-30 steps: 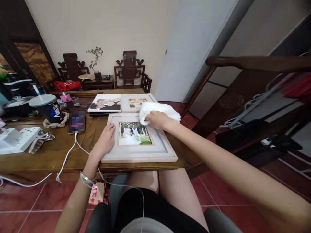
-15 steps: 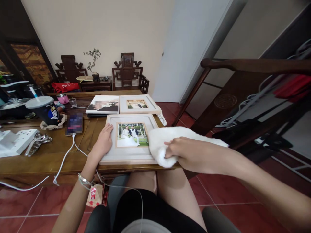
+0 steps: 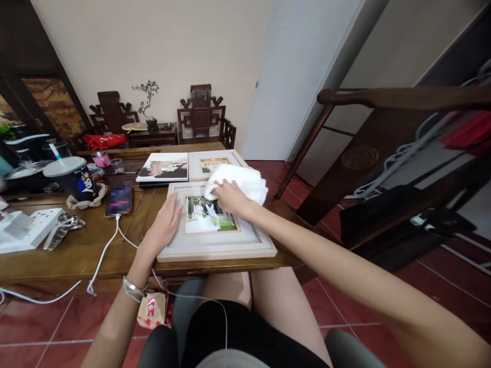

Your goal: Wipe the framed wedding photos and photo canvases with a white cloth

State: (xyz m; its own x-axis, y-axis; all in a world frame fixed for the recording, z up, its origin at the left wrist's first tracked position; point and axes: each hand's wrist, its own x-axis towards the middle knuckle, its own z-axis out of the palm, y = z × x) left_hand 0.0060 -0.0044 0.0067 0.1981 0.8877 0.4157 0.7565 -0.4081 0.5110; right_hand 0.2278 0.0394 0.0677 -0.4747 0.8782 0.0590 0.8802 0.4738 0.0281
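A picture frame (image 3: pixel 218 250) with a pale wooden border lies flat near the table's front edge, a photo of two seated people in its middle. My left hand (image 3: pixel 164 222) rests along its left edge, fingers stretched out and touching the border. In my right hand (image 3: pixel 230 197) is a white fluffy cloth (image 3: pixel 245 179), pressed over the upper right part of the frame. Cloth and hand hide that corner and part of the photo. Behind it, a second picture frame (image 3: pixel 194 166) is partly covered by the cloth. Left of that lies a white-edged photo panel (image 3: pixel 163 166).
On the left of the wooden table (image 3: pixel 126 255) are a phone (image 3: pixel 118 198) with a white cable (image 3: pixel 102 253), a dark lidded cup (image 3: pixel 76 181), a power strip (image 3: pixel 34 230) and a clear glass (image 3: pixel 117 165). A wooden chair (image 3: pixel 356 148) stands close on the right.
My right hand has moved the cloth up and left, from the frame's right edge to its upper part. The lower right corner now shows. My left hand's fingers have straightened slightly along the left edge.
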